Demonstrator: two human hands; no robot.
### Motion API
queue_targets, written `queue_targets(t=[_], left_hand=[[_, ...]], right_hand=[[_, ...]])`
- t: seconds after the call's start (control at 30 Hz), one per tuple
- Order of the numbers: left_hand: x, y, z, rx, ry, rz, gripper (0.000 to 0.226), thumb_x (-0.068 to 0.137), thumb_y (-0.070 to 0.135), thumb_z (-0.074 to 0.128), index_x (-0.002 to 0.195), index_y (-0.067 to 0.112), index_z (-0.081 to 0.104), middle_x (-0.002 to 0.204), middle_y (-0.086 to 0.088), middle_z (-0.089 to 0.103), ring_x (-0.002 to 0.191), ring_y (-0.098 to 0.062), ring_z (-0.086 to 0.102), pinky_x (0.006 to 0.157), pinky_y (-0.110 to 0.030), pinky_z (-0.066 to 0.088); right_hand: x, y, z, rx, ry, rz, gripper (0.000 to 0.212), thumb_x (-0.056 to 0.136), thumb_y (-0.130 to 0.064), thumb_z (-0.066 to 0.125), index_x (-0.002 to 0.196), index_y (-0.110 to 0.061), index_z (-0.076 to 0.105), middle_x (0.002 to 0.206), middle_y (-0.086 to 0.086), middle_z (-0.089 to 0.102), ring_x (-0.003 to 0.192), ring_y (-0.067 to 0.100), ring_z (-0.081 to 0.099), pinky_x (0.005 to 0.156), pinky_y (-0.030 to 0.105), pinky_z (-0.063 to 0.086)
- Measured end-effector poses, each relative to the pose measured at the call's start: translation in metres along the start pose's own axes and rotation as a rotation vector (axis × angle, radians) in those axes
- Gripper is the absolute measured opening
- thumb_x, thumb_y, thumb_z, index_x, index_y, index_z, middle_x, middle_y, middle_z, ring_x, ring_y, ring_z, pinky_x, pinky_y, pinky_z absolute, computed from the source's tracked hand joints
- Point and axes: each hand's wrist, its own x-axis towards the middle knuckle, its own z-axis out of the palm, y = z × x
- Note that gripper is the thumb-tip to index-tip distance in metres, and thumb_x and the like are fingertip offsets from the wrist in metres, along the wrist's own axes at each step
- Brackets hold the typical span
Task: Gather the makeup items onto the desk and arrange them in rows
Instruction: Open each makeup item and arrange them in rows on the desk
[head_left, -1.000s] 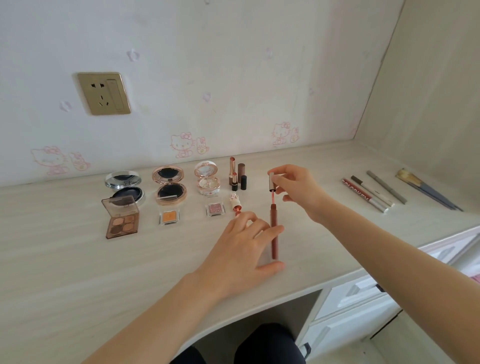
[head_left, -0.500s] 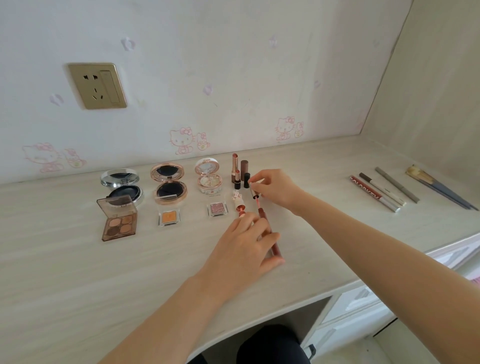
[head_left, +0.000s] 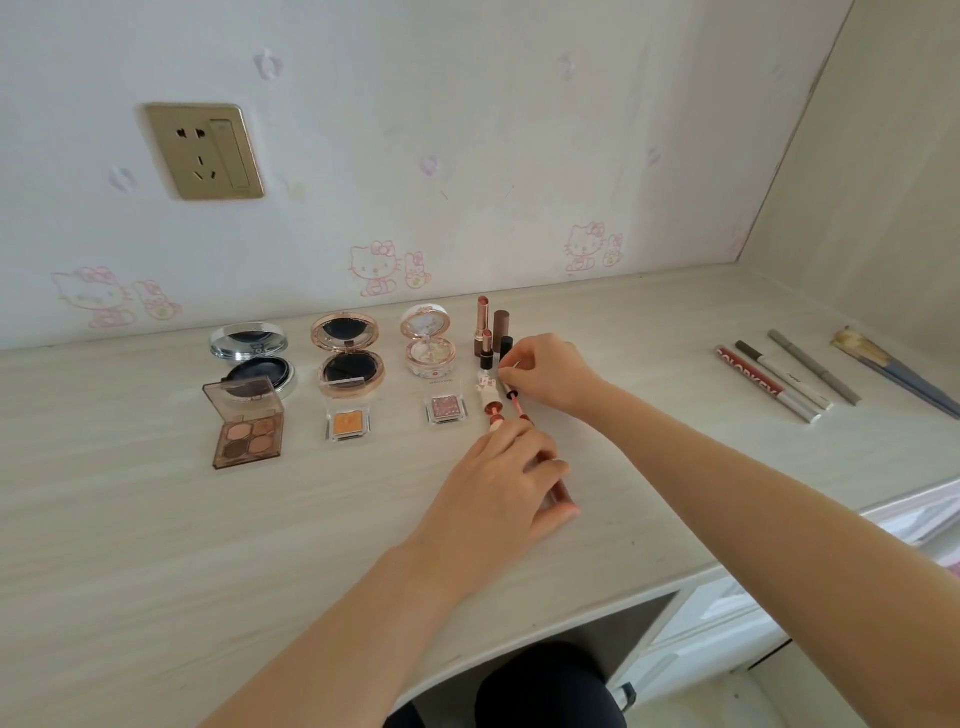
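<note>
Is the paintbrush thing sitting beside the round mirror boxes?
No, the brush lies at the desk's far right, well away from the round compacts.

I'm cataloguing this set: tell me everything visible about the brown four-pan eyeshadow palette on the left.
The eyeshadow palette is a squarish case of brown see-through plastic, lying flat on the desk with its hinged lid raised. Four pans show, in peach, tan and brown shades. It sits leftmost in the front row, just before the silver compact; whether its lid touches that compact cannot be told. Nothing rests on it.
</note>
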Motion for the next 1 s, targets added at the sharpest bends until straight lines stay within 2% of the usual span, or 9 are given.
queue_targets(t=[0.13,0.33,0.5,0.7,0.87,1.0], left_hand=[[-0.001,0.0,-0.001,-0.01,0.01,-0.007,0.042,0.088,0.049,0.05,0.108,0.019,0.069,0.108,0.005,0.059,0.11,-0.016,0.05,0.096,-0.026,0.039],[-0.001,0.0,-0.002,-0.029,0.001,-0.017,0.041,0.087,0.049,0.052,0.111,0.02,0.068,0.111,0.007,0.059,0.113,-0.014,0.047,0.096,-0.026,0.041],[-0.002,0.002,-0.004,-0.035,-0.006,-0.014,0.043,0.088,0.05,0.049,0.114,0.021,0.067,0.114,0.008,0.058,0.116,-0.011,0.044,0.098,-0.025,0.04],[-0.001,0.002,-0.004,-0.059,-0.006,0.01,0.039,0.09,0.047,0.051,0.112,0.02,0.068,0.115,0.008,0.058,0.118,-0.012,0.044,0.1,-0.027,0.039],[0.006,0.007,-0.004,-0.024,-0.009,0.045,0.04,0.093,0.046,0.044,0.104,0.018,0.07,0.108,0.006,0.061,0.113,-0.014,0.048,0.096,-0.031,0.042],[0.026,0.015,-0.001,-0.065,-0.038,0.03,0.044,0.094,0.046,0.038,0.109,0.019,0.069,0.108,0.009,0.063,0.115,-0.013,0.047,0.092,-0.036,0.046]], right_hand=[[0.0,0.001,0.001,0.02,-0.004,0.008,0.018,0.086,-0.019,0.06,0.098,-0.014,0.072,0.089,-0.002,0.068,0.085,0.011,0.058,0.062,0.014,0.039],[-0.005,0.002,-0.005,0.019,-0.003,0.014,0.024,0.09,-0.018,0.052,0.106,-0.012,0.069,0.102,0.002,0.067,0.095,0.016,0.058,0.075,0.022,0.041],[-0.02,0.013,-0.015,-0.061,0.014,-0.022,0.027,0.092,-0.012,0.047,0.112,-0.014,0.065,0.109,0.003,0.063,0.102,0.018,0.056,0.08,0.022,0.039],[-0.057,0.039,-0.029,-0.156,0.057,-0.116,0.024,0.092,-0.015,0.051,0.113,-0.017,0.064,0.111,0.001,0.059,0.102,0.016,0.056,0.082,0.018,0.037],[-0.093,0.064,-0.048,-0.242,0.081,-0.167,0.024,0.093,-0.017,0.051,0.115,-0.018,0.062,0.114,0.001,0.058,0.102,0.019,0.057,0.086,0.026,0.043],[-0.12,0.081,-0.067,-0.304,0.112,-0.148,0.026,0.095,-0.018,0.049,0.118,-0.017,0.06,0.118,0.0,0.058,0.107,0.018,0.055,0.088,0.03,0.045]])
